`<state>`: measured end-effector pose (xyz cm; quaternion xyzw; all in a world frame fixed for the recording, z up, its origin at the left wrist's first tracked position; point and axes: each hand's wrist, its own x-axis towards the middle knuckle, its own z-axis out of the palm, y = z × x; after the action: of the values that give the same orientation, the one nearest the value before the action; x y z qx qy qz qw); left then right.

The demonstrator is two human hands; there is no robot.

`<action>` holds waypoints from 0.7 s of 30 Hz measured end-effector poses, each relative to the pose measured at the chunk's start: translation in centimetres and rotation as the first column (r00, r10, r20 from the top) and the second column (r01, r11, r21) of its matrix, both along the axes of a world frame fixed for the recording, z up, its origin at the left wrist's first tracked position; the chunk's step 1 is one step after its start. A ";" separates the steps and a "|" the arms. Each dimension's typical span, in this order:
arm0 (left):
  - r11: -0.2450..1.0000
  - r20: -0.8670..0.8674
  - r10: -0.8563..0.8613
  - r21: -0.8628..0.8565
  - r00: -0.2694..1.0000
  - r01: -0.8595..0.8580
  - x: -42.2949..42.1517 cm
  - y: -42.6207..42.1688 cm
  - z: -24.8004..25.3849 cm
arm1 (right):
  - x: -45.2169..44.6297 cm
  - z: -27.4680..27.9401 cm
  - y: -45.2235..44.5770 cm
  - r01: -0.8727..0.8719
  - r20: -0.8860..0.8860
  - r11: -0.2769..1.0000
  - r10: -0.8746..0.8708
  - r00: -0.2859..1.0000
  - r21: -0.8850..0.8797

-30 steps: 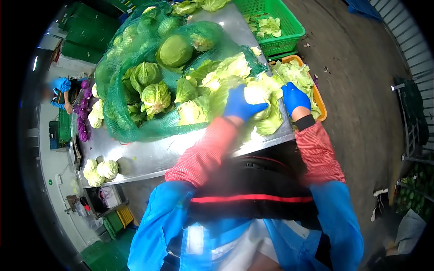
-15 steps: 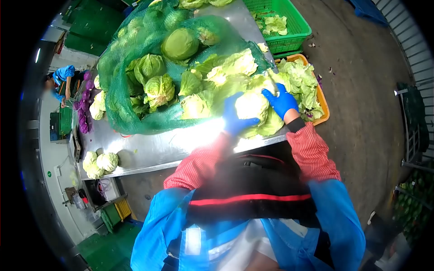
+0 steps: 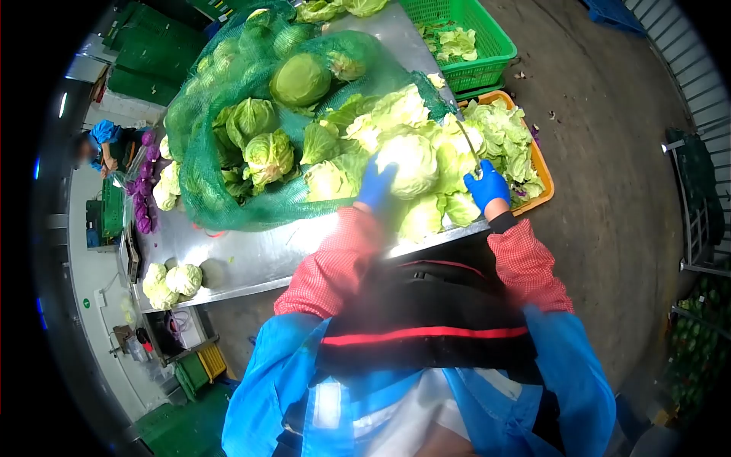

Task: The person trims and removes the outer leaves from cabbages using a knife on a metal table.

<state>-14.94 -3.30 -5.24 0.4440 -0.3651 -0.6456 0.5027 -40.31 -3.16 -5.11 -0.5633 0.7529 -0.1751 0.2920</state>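
In the head view, a pale trimmed cabbage (image 3: 411,166) rests on loose leaves near the table's front right corner. Cupped around its left side is my blue-gloved left hand (image 3: 376,186), slightly blurred. My right hand (image 3: 487,187), also gloved in blue, is closed on a knife (image 3: 467,141) whose thin blade points away from me over the leaves. The handle is hidden in my fist. Loose cabbage leaves (image 3: 422,219) lie below and around the cabbage.
Several cabbages (image 3: 301,80) lie in a green mesh bag (image 3: 202,199) on the metal table (image 3: 259,255). A yellow crate (image 3: 545,183) of leaves and a green crate (image 3: 487,67) stand at the right. Trimmed cabbages (image 3: 183,279) sit front left; another person (image 3: 106,145) is far left.
My right hand has come away from the cabbage, moved slightly right and down, and now grips a knife. The cabbage has shifted a little left and away from me, with my left hand beside it.
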 end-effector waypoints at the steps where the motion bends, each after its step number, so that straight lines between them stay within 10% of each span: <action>1: 0.985 -0.283 0.027 0.173 0.959 0.023 -0.8 0.3 3.5 | -0.3 0.7 -0.7 -0.013 -0.048 0.998 0.016 0.999 0.062; 5: 0.943 -0.416 -0.196 0.169 0.888 0.287 1.4 0.1 4.7 | 0.2 3.7 -1.7 -0.164 -0.088 0.980 0.154 0.984 -0.115; 9: 0.914 -0.376 -0.346 0.069 0.859 0.399 1.8 -1.8 8.8 | 1.8 11.1 -1.4 -0.218 0.252 0.957 0.262 0.932 -0.189; 12: 0.954 0.009 -0.263 -0.147 0.965 0.262 2.3 -3.1 10.2 | 1.4 8.0 -1.9 -0.431 0.912 0.902 0.192 0.363 -0.018; 14: 0.999 0.128 -0.046 -0.015 0.991 0.048 2.0 -2.3 10.4 | 2.6 6.0 -0.9 -0.343 0.928 0.926 0.260 0.266 -0.161; 16: 0.967 0.258 0.153 0.158 0.954 -0.198 1.0 -0.2 9.5 | 4.4 4.2 0.4 -0.302 0.844 0.953 0.177 0.507 -0.019; 21: 0.967 0.587 0.249 -0.199 0.770 -0.162 -0.7 2.7 2.3 | 5.2 1.3 1.1 -0.399 0.511 0.916 0.364 0.779 -0.046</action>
<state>-15.63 -0.58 -2.92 0.6293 -0.4994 -0.3833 0.4556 -35.14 -2.06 -3.84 -0.6276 0.5242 -0.2302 0.5276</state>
